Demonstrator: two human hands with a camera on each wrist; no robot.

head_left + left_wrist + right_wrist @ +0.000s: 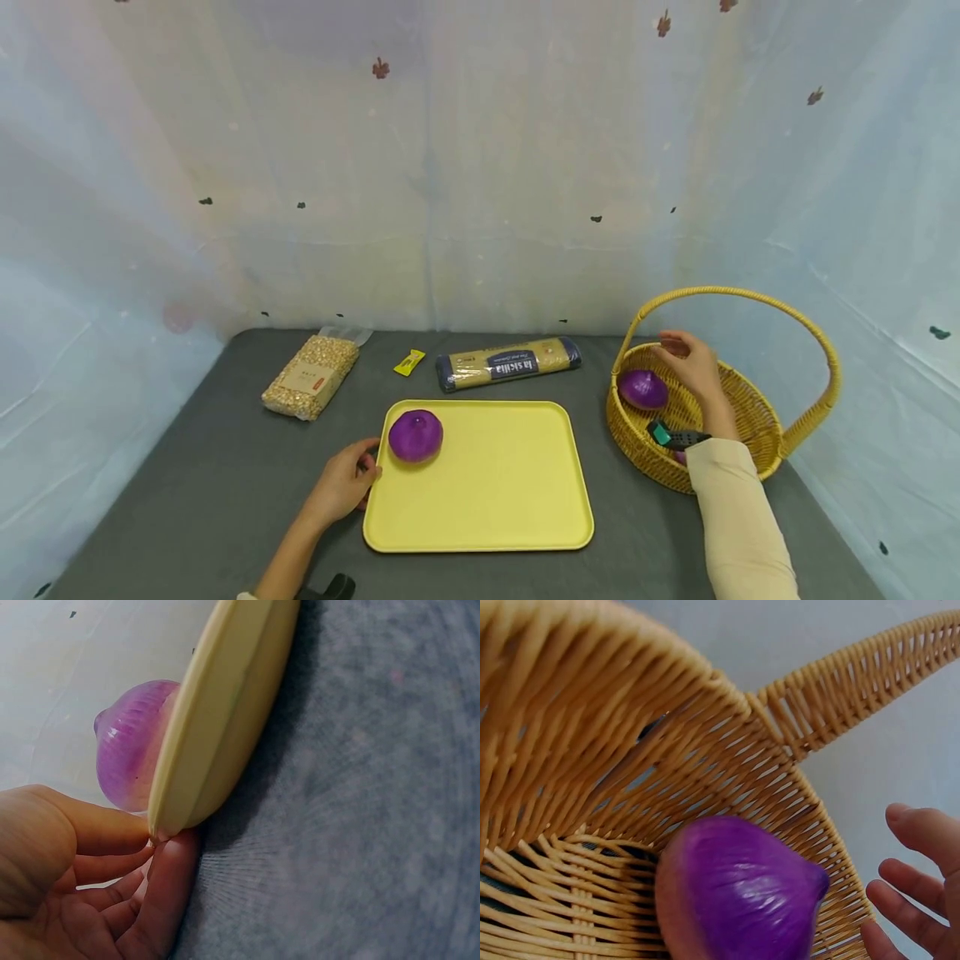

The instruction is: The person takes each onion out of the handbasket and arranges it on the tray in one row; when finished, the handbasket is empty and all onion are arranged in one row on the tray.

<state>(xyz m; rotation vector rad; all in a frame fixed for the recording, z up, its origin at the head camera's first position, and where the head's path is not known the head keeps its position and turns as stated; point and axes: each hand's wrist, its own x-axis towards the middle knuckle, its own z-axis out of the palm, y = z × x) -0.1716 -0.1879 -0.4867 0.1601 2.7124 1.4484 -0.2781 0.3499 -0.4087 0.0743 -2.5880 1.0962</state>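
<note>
My left hand point(343, 482) pinches the left rim of a yellow tray point(495, 483), thumb on top and fingers beneath, as the left wrist view shows. On the tray's upper left corner sits a purple onion point(416, 436), close to that hand. Over the wicker basket point(750, 408) hovers my right hand point(693, 365), its fingers loosely spread and holding nothing. A second purple onion point(750, 892) lies inside against the basket wall, just beside those fingers. Under the right wrist a bit of another purple thing point(680, 457) shows, mostly hidden.
Behind the tray lie a pasta pack point(510, 364), a small yellow wrapped candy point(408, 362) and a clear bag of pale grains point(313, 377). The basket's tall handle point(720, 291) arches over the right hand. A pale curtain point(480, 167) hangs behind the grey table point(202, 492).
</note>
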